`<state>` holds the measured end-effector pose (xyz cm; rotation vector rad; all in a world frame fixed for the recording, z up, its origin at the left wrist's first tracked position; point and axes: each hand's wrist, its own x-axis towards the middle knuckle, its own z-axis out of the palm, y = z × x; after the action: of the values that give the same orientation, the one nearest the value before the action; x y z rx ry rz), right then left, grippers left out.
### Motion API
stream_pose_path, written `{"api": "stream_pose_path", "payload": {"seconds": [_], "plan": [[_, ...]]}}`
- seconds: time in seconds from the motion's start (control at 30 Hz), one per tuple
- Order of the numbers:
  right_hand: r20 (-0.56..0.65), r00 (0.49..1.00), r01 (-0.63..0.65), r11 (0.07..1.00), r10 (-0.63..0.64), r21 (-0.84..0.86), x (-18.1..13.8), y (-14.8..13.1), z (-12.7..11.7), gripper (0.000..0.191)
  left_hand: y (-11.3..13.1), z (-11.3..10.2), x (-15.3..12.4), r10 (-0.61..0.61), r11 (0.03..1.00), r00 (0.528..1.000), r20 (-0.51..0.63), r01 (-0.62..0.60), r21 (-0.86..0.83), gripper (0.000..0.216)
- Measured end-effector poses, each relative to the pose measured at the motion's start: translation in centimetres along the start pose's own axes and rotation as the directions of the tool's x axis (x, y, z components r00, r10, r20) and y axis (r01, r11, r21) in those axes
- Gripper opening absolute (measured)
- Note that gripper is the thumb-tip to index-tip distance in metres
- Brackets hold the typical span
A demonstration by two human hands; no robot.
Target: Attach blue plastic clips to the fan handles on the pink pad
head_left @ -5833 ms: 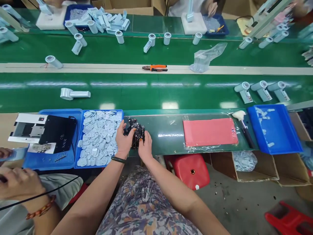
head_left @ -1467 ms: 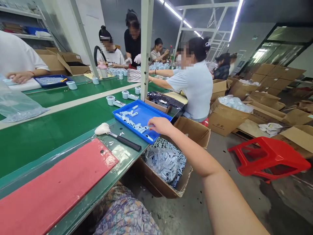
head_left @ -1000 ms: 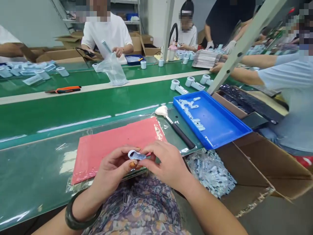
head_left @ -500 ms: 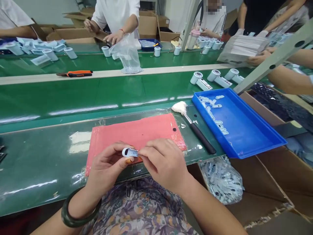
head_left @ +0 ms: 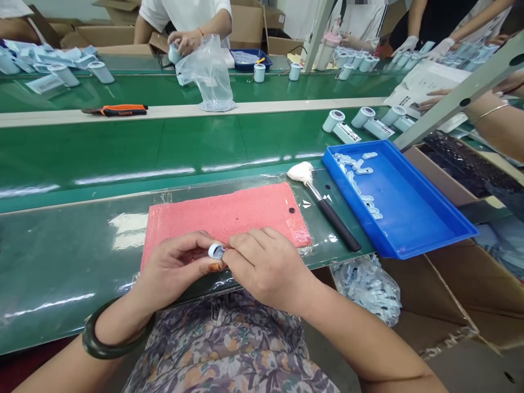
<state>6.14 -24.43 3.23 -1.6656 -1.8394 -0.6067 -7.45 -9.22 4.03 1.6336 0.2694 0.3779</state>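
Between my two hands is a small pale-blue plastic part (head_left: pixel 216 251) with a rounded end and a dark opening. My left hand (head_left: pixel 176 265) pinches its rounded end between thumb and fingers. My right hand (head_left: pixel 266 267) is closed at its other end, the fingertips pressed against it and covering that end. Both hands are over the near edge of a pink pad (head_left: pixel 221 215) on the bench. To the right of the pad lies a hammer (head_left: pixel 327 210) with a black handle and a head wrapped in white material.
A blue tray (head_left: pixel 421 202) on the right holds several small pale-blue parts (head_left: pixel 364 191). Below it, a clear bag of parts (head_left: pixel 368 289) sits in a cardboard box. Orange-handled pliers (head_left: pixel 118 110) lie on the strip beyond. Co-workers stand across the green conveyor (head_left: pixel 123 147).
The small part has turned in my fingers, so its flat face shows less. My right hand has shifted slightly left. Across the conveyor, a co-worker now holds a pale-blue piece.
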Motion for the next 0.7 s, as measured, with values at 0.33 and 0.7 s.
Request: {"api": "stream_pose_path", "payload": {"seconds": [0.33,0.7], "plan": [[-0.131,0.919,-0.3,0.876,0.371,0.377,-1.2,0.2,0.1,0.015,-0.4,0.1,0.0,-0.147,0.983,0.986,-0.074,0.137,-0.118,0.028],[-0.033,0.961,-0.248,0.908,0.275,0.337,-1.5,-0.2,0.8,0.024,0.0,-0.1,0.3,-0.087,0.994,0.992,-0.09,0.082,-0.067,0.03]]}}
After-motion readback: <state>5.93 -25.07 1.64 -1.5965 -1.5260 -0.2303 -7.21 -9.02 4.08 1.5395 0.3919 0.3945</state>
